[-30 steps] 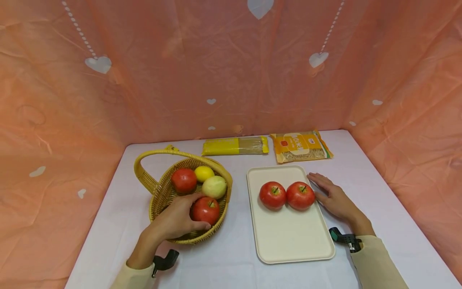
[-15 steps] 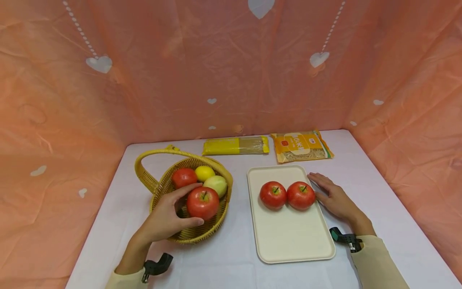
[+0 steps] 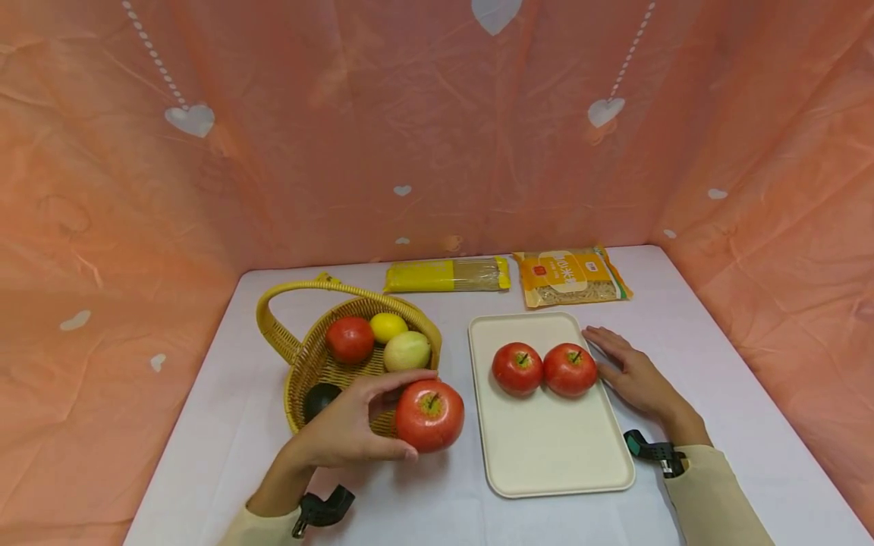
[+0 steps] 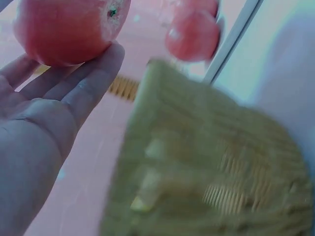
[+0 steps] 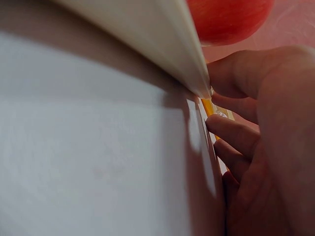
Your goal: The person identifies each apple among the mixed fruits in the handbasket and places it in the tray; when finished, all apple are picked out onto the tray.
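My left hand [image 3: 355, 422] grips a red apple [image 3: 429, 415] between thumb and fingers, over the right front rim of the wicker basket [image 3: 293, 379]. In the left wrist view the same apple [image 4: 69, 29] sits against the fingertips. Inside the basket lie another red fruit [image 3: 350, 339], a lemon [image 3: 388, 327], a pale green fruit [image 3: 407, 352] and a dark round thing [image 3: 321, 400] partly behind the hand. My right hand [image 3: 642, 383] rests beside the cream tray [image 3: 546, 447], its fingers loose at the right edge. Two red apples [image 3: 517, 368] stand side by side on the tray.
A yellow pack of noodles [image 3: 447, 275] and an orange bag of grain [image 3: 572, 277] lie along the back of the white table. The basket's tall handle [image 3: 276, 326] arches over its left and back side. Orange cloth with hearts [image 3: 437, 136] hangs behind.
My left hand has lifted the apple out of the basket and carried it right and toward me, uncovering the dark round thing. The right hand stays in place.
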A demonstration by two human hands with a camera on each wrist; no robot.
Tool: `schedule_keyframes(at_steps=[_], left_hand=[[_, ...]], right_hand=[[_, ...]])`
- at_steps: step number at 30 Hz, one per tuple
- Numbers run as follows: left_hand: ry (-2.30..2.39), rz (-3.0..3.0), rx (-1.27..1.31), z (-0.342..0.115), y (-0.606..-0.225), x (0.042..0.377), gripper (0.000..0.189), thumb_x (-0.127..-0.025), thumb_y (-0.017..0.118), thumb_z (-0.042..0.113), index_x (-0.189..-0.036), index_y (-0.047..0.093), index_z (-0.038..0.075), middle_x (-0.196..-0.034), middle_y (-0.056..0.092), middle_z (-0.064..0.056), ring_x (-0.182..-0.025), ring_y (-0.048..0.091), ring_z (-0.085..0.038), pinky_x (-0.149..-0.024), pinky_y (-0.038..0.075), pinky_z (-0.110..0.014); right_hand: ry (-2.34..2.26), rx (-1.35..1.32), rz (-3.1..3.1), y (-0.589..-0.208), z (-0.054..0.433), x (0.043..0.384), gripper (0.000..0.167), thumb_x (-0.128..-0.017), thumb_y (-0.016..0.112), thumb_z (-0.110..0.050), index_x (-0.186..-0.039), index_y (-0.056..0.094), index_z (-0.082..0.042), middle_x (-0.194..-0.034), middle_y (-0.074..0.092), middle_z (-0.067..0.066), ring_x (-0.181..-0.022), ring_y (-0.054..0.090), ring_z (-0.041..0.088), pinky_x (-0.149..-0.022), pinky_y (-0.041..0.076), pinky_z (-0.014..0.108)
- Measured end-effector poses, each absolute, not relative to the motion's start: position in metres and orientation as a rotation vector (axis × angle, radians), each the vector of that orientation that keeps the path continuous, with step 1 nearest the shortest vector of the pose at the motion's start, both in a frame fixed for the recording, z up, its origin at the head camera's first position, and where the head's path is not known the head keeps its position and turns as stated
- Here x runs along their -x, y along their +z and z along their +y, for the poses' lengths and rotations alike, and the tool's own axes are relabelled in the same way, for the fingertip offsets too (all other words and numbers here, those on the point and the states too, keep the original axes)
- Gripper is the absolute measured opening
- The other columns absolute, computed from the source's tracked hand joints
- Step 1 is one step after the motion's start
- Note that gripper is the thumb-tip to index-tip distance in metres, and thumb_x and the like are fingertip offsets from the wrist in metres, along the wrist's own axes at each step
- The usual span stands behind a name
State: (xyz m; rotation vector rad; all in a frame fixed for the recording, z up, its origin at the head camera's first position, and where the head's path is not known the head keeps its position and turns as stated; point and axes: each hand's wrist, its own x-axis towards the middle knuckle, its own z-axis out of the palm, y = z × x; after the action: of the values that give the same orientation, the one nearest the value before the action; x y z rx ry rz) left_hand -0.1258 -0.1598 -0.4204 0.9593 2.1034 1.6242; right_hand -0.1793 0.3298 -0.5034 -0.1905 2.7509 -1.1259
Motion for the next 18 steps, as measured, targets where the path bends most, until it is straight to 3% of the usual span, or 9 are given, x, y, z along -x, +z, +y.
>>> schedule_keyframes(at_steps=[4,18], left_hand=[[1.608,2.038,-0.945,-0.141,-0.425,0.126,0.086,-0.082,0.097,0.012,-0.158,0.058,0.016,-0.151,0.068,0.0,-0.138,0.065,-0.016,-0.117,0.052,-0.028],[1.551,2.035,-1.021,-0.073,-0.445,0.131,0.084,-0.083,0.095,0.014,-0.158,0.057,0.013,-0.149,0.069,0.002,-0.136,0.062,-0.012,-0.121,0.049,-0.035]], right_hand=[[-1.124,0.18,2.745,-0.503,0.33,0.179,0.064,-0.109,0.063,-0.018,-0.17,0.042,-0.016,-0.18,0.028,0.02,-0.168,0.015,0.048,-0.127,0.019,0.08],[-1.088,0.15,2.741,-0.502,0.329,0.179,0.065,-0.11,0.063,-0.023,-0.171,0.04,-0.017,-0.18,0.025,0.02,-0.168,0.014,0.049,-0.126,0.019,0.081]])
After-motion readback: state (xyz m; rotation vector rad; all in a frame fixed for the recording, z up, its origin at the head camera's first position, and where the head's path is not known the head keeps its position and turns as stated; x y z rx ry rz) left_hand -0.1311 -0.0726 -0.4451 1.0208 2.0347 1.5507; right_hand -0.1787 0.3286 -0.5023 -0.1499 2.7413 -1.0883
